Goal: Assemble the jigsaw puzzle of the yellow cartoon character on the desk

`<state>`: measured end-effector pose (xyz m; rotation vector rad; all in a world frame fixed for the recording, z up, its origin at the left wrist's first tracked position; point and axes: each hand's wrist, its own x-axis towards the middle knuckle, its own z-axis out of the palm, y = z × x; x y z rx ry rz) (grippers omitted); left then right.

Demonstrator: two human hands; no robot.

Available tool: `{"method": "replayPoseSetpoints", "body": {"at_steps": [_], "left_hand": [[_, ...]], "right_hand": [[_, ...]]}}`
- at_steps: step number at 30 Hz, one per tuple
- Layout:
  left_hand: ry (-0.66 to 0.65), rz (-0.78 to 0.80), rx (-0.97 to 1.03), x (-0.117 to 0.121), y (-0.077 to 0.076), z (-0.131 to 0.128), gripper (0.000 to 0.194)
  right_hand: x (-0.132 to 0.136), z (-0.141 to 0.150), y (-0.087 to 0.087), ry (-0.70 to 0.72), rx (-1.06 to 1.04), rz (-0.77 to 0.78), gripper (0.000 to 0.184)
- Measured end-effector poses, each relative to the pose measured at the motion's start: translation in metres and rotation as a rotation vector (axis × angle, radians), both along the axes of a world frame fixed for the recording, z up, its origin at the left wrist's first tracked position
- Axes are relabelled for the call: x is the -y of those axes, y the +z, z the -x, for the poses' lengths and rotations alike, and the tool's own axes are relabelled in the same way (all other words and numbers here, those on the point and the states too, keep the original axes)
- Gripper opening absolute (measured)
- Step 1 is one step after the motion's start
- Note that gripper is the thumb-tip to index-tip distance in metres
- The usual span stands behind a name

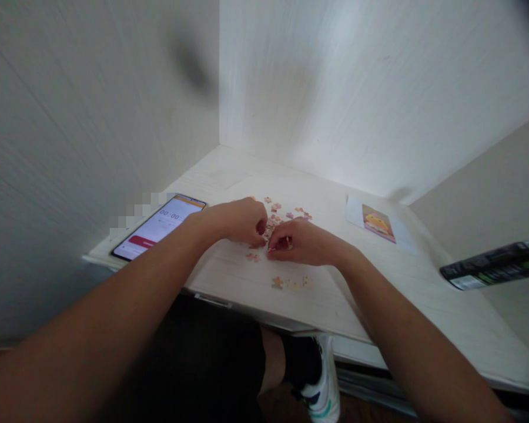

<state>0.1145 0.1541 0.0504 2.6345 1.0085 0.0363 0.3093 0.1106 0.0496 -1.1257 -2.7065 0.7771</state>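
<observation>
White tabletop (pixel 405 288), phone (pixel 158 226) at left edge, curled hands (pixel 245 220) (pixel 306 242) among puzzle pieces (pixel 272 221), grip unclear, picture (pixel 379 223) well apart

The jigsaw pieces (pixel 277 282) are mottled orange, pink and mauve, a few of them pale cream, on a white tabletop (pixel 229 170) with faint wood grain. The printed picture (pixel 378 223) is yellow-orange against mauve with a white margin; the smartphone (pixel 156 223) shows white with an orange band and red bar. The can (pixel 494 267) is black with green markings, the sneaker (pixel 328 390) white with teal and navy.
</observation>
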Motion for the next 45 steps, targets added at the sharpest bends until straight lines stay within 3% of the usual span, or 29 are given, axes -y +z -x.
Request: {"method": "replayPoseSetpoints", "body": {"at_steps": [6, 9, 12, 16, 20, 30, 34, 39, 45], "left_hand": [[-0.011, 0.017, -0.005, 0.001, 0.001, 0.002, 0.023], [-0.026, -0.023, -0.007, 0.003, 0.004, 0.002, 0.024], [-0.039, -0.049, -0.002, 0.002, 0.004, 0.003, 0.026], [-0.041, -0.05, 0.013, -0.001, -0.001, 0.004, 0.025], [-0.041, -0.065, 0.028, -0.001, 0.0, 0.005, 0.022], [-0.028, -0.017, 0.081, -0.003, -0.002, 0.004, 0.014], [0.023, -0.013, 0.073, -0.006, 0.007, 0.014, 0.017], [0.11, 0.024, -0.091, -0.008, 0.019, 0.032, 0.025], [0.101, 0.074, -0.18, -0.003, 0.016, 0.03, 0.03]], "right_hand": [[-0.011, -0.011, -0.001, -0.208, -0.108, -0.025, 0.029], [-0.021, -0.026, 0.001, -0.279, -0.108, -0.079, 0.027], [-0.028, -0.039, 0.003, -0.238, -0.03, -0.065, 0.024], [-0.03, -0.046, 0.003, -0.151, -0.004, 0.062, 0.025], [-0.029, -0.047, 0.004, -0.166, 0.025, 0.141, 0.024], [-0.017, -0.031, 0.012, -0.154, 0.136, -0.015, 0.019], [-0.015, -0.027, 0.014, -0.162, 0.171, -0.074, 0.019], [-0.018, -0.028, 0.01, -0.187, 0.111, -0.002, 0.024], [-0.026, -0.048, 0.015, -0.184, 0.114, -0.005, 0.022]]}}
